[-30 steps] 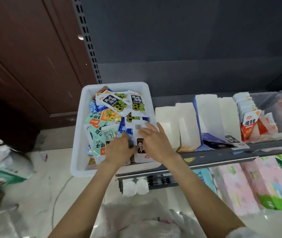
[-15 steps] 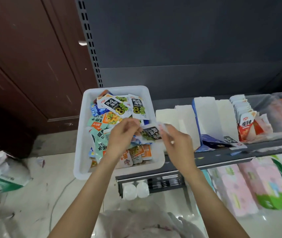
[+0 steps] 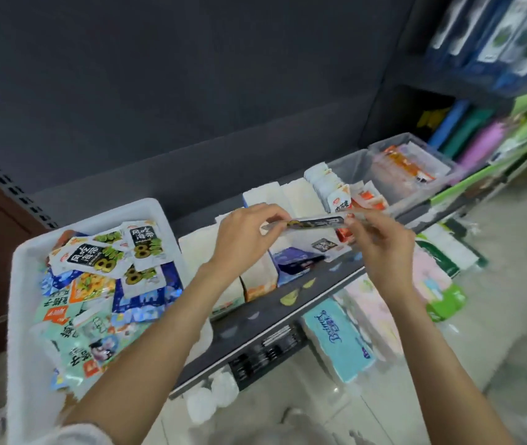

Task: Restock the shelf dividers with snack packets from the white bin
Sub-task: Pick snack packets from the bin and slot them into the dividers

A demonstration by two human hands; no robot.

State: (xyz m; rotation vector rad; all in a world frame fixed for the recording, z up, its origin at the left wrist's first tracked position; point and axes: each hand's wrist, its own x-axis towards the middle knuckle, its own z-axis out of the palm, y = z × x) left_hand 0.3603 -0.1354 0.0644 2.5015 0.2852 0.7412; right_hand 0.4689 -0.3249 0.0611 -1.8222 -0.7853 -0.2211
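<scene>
A white bin point(image 3: 24, 316) at the left end of the shelf is heaped with mixed snack packets point(image 3: 108, 274). Both hands hold one black-and-white seaweed packet point(image 3: 315, 222) edge-on above the white shelf dividers point(image 3: 265, 200). My left hand point(image 3: 243, 239) pinches its left end and my right hand point(image 3: 381, 248) pinches its right end. One like packet point(image 3: 323, 245) lies in the blue-sided divider below. A row of red-and-white packets point(image 3: 336, 194) stands in the slot to the right.
A clear tub point(image 3: 416, 175) with orange packets sits at the shelf's right end. Tissue packs point(image 3: 339, 342) fill the level below the dark shelf edge point(image 3: 288, 309). Coloured goods line the racks at the far right. Plastic bags lie on the floor in front.
Both hands lifted a seaweed packet out of the bin and carried it right, over the dividers. The camera swung right with them.
</scene>
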